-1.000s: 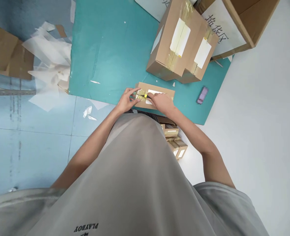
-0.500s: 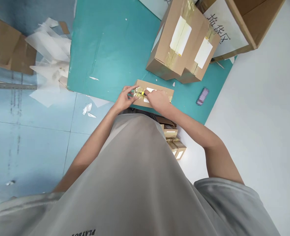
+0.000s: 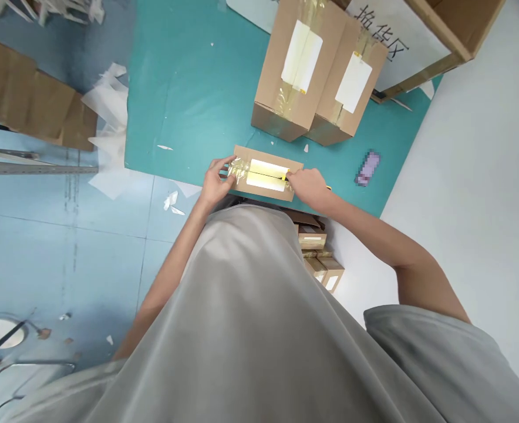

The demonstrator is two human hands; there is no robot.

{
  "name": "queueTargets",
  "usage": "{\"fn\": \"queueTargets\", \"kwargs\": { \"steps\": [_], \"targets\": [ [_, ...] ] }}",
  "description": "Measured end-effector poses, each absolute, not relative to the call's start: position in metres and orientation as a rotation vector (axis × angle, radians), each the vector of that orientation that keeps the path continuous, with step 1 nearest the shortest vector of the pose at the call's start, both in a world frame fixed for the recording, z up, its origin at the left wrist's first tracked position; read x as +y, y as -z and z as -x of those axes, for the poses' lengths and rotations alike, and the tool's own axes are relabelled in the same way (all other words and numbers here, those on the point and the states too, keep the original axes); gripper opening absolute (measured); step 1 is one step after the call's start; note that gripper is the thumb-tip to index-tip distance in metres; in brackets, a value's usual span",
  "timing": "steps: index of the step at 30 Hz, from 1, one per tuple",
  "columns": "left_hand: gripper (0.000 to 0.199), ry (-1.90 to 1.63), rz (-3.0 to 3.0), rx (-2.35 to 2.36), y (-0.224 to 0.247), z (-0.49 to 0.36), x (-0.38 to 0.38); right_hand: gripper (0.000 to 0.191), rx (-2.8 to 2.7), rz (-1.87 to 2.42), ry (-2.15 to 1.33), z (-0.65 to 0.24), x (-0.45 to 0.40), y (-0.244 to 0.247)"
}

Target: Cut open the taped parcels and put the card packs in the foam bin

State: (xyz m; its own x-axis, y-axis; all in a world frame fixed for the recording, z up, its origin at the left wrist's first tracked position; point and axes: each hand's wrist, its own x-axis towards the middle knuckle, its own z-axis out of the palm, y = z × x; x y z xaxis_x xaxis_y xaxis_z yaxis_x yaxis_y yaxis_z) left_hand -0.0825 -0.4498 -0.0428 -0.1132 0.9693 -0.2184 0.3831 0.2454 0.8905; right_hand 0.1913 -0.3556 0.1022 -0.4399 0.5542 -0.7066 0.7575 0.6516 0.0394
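A small cardboard box (image 3: 242, 154) with a white label and shiny tape lies at the near edge of the green table. My left hand (image 3: 216, 183) grips the box's left end, thumb and fingers against its sides. Over the right end, my right hand (image 3: 311, 187) is closed around a yellow and black cutter (image 3: 284, 177), whose tip is at the label's right end. A dark line runs lengthwise along the middle of the label. Most of the cutter's handle is hidden in the fist.
Two taller taped boxes (image 3: 325, 64) stand on the table (image 3: 184, 88) behind the small box, beside an open carton (image 3: 457, 29) with a handwritten sign. A pixelated purple object (image 3: 367, 168) lies at the right. Cardboard (image 3: 34, 94) and smaller boxes (image 3: 312, 239) are beyond the table edge.
My right hand has moved right along the box with the cutter, from near its left end to its right end. More of the label and its dark line shows. The camera view has shifted.
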Motion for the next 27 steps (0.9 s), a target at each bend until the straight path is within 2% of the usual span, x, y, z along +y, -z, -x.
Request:
{"fn": "queueTargets", "kwargs": {
  "steps": [3,9,14,19,27],
  "targets": [
    [0.056,-0.866,-1.402,1.811,0.035,0.062,-0.436,0.04,2.199,-1.002,0.381,-0.194,-0.355,-0.093],
    [0.08,-0.772,-1.43,1.882,0.044,0.033,-0.417,0.042,2.235,-1.038,0.445,-0.209,-0.362,-0.083],
    [0.078,-0.665,-1.485,1.938,0.045,0.032,-0.42,0.035,2.118,-1.167,0.472,-0.253,-0.38,-0.095],
    [0.075,-0.611,-1.502,1.943,0.039,0.031,-0.419,0.04,2.063,-1.23,0.483,-0.282,-0.388,-0.097],
    [0.077,-0.719,-1.523,1.836,0.044,0.045,-0.416,0.042,2.209,-1.451,0.617,-0.329,-0.398,-0.077]
  ]
}}
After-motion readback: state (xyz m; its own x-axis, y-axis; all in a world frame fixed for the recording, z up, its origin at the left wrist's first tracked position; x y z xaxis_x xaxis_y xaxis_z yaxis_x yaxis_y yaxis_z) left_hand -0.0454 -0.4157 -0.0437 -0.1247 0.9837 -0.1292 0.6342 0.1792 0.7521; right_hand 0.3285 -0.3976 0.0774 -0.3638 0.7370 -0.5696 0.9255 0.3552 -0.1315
